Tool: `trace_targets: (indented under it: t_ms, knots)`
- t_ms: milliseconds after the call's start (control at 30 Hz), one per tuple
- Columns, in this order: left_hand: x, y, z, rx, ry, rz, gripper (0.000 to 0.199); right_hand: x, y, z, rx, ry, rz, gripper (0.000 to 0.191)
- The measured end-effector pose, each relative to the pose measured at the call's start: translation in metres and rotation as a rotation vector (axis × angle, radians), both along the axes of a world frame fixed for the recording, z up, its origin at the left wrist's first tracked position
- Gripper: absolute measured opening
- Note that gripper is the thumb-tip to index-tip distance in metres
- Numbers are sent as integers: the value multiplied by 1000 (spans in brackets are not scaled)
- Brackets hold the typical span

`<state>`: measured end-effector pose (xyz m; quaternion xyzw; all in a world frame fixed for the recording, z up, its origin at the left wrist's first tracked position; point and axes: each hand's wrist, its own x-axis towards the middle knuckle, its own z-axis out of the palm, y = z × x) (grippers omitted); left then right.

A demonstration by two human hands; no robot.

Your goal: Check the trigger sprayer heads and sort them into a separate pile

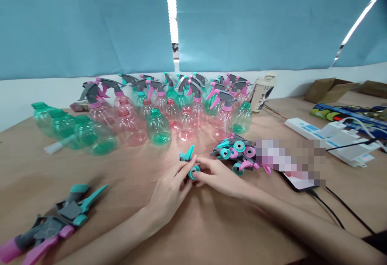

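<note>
Both hands meet over the middle of the table around one spray head [193, 172] with a teal collar and a teal trigger. My left hand [169, 190] is wrapped round its body, which the fingers mostly hide. The fingers of my right hand [216, 176] press at the teal collar from the other side. Just right of my right hand lies a pile of grey, teal and pink spray heads [238, 154]. In front of the hands stand open-necked bottles, among them a green bottle [159, 128] and a pink bottle [186, 124].
Several bottles with spray heads [223, 115] stand at the back. Green bottles [96, 136] lean at left, and loose spray heads [60, 220] lie front left. A tall cup [263, 93], a phone [299, 182], white power strips [332, 140] and a cardboard box [329, 89] are at right.
</note>
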<state>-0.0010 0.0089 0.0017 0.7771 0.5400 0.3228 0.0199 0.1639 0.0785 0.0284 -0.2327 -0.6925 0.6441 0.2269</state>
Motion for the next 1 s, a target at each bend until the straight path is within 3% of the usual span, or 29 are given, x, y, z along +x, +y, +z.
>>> trace_targets:
  t_ms: [167,267,633,1000]
  knots:
    - [1,0,-2,-51,-111,77,20,-1,2,-14,-176,41,-81,39]
    - [1,1,-1,-41,-106,60,12,-3,2,-21,-249,65,-100,41]
    - [-1,5,0,91,-43,-19,15,-11,-7,-27,-385,178,-190,32]
    - [-3,6,-3,34,12,-34,22,-9,-2,-25,-413,177,-199,30]
